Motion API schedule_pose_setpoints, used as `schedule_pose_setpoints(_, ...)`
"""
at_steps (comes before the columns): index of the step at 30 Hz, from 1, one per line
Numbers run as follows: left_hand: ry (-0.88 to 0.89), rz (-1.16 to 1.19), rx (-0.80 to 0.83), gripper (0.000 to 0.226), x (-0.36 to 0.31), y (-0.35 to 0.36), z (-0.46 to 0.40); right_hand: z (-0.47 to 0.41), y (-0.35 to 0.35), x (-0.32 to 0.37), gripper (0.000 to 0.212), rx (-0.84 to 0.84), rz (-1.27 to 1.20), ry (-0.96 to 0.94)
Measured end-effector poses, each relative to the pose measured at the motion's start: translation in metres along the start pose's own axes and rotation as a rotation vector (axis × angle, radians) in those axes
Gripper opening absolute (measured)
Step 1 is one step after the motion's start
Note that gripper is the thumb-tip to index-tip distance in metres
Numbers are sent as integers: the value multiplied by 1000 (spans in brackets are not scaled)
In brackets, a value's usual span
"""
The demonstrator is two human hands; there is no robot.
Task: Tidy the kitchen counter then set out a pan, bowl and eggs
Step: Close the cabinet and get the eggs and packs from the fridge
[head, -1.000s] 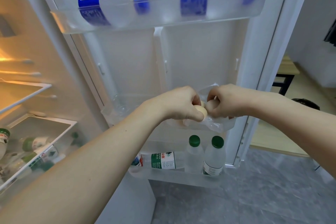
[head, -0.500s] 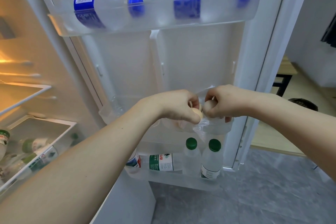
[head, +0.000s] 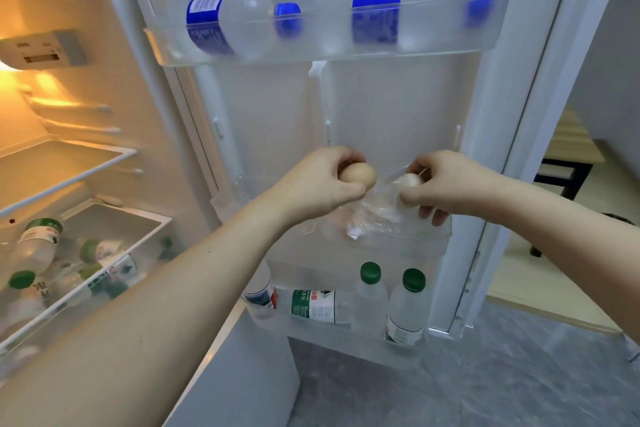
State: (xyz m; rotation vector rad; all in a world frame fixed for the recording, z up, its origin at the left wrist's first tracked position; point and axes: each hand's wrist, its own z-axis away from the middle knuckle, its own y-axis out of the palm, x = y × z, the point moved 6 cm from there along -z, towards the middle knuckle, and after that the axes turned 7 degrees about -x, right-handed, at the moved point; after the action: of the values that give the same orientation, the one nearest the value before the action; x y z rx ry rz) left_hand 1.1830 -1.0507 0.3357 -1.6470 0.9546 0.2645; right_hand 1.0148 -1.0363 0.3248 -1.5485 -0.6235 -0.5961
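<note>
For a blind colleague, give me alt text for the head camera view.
At an open fridge door, the left hand holds a brown egg while the right hand lifts a paler egg from a clear plastic bag on the middle door shelf.

Open fridge door [head: 398, 107] — blue-label bottles [head: 225, 24] above, green-capped bottles [head: 370, 295] below.

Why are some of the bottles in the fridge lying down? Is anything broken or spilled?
Nothing looks broken or spilled. The blue-label bottles in the top door shelf lie sideways, and one green-label bottle lies flat beside two upright ones. The left hand holds a brown egg, uncracked.
</note>
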Motion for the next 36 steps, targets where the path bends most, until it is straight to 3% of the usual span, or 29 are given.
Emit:
schedule_pose_setpoints(12,-189,-133,-396,30,9,-41,53,8,3,61,22,-75,-55,-326)
schedule_pose_setpoints(26,-574,-294,-683,23,87,-176,274,84,185,213,28,441,-334,-575)
schedule_pose_setpoints(32,-844,-321,-918,14,79,-202,393,150,252,267,29,657,-408,-715)
schedule_pose_setpoints(36,-994,-399,-1049,21,48,-197,453,205,280,287,27,815,-415,-824)
